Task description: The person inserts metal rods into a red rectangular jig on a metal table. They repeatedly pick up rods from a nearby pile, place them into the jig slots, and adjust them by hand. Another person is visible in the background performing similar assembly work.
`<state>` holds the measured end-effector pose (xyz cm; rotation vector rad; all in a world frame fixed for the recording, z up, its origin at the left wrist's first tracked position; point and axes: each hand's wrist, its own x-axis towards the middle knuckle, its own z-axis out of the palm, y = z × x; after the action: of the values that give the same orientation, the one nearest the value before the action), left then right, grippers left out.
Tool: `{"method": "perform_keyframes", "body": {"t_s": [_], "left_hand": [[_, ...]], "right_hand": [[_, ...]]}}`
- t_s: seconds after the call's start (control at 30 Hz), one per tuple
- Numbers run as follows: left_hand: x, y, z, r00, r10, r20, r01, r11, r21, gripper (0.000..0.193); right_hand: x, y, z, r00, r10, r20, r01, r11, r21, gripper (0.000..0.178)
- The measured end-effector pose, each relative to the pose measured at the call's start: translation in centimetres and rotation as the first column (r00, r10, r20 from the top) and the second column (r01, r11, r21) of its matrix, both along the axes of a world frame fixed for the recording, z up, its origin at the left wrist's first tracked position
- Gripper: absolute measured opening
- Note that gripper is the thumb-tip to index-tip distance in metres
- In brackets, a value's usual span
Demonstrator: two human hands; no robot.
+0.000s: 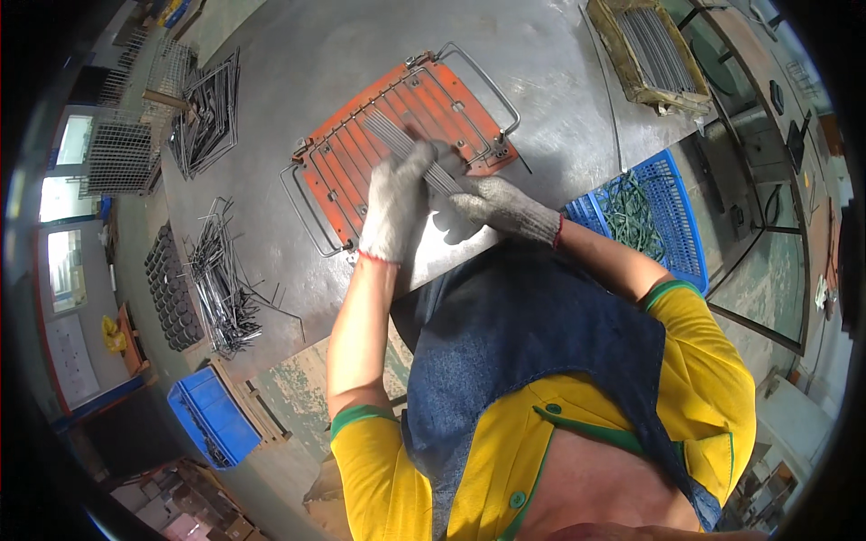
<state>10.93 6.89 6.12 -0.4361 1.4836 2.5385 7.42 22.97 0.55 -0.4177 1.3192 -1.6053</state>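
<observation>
Both my hands wear pale knitted work gloves. My left hand (401, 194) is closed around the middle of a bundle of thin straight metal rods (388, 132). My right hand (501, 207) pinches the bundle's near end. The bundle slants over an orange jig plate (343, 209) that lies on the metal table. Several thin rods lie across the plate. A bent wire frame (494, 83) sticks out past its right end and another bent wire frame (302, 215) past its left end. My hands and their shadow hide part of the plate's near edge.
An open box of straight rods (651, 50) stands at the far right. A blue basket (675, 212) with green strands hangs by the right table edge. Bent wire frames (209, 113) and loose wire pieces (221, 293) lie left. A blue bin (212, 415) sits lower left.
</observation>
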Motion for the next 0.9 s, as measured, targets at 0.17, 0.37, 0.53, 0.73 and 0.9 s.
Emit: {"method": "perform_keyframes", "body": {"t_s": [0.17, 0.37, 0.53, 0.73, 0.9], "left_hand": [[-4.6, -1.3, -2.4, 0.989, 0.069, 0.131, -0.089, 0.984, 0.156, 0.027], [-7.1, -2.1, -2.8, 0.968, 0.079, 0.239, -0.093, 0.994, 0.051, 0.03], [-9.2, -4.5, -5.8, 0.968, 0.095, 0.233, -0.024, 0.957, -0.29, 0.031], [-9.2, -3.5, -1.0, 0.979, -0.001, 0.202, 0.19, 0.347, -0.918, 0.038], [-10.2, -3.5, -4.0, 0.824, -0.548, -0.144, -0.409, -0.4, -0.82, 0.03]], "right_hand": [[-2.3, -1.3, -1.7, 0.944, -0.125, 0.306, 0.165, 0.98, -0.11, 0.03], [-6.3, -3.8, -7.5, 0.833, -0.272, 0.481, 0.374, 0.918, -0.129, 0.028], [-7.4, -4.5, -6.5, 0.763, -0.211, 0.611, 0.306, 0.951, -0.054, 0.028], [-6.8, -3.2, -4.5, 0.943, -0.056, -0.328, 0.01, 0.99, -0.143, 0.023], [-6.8, -3.0, -4.3, 0.389, 0.215, -0.896, 0.154, 0.943, 0.294, 0.028]]}}
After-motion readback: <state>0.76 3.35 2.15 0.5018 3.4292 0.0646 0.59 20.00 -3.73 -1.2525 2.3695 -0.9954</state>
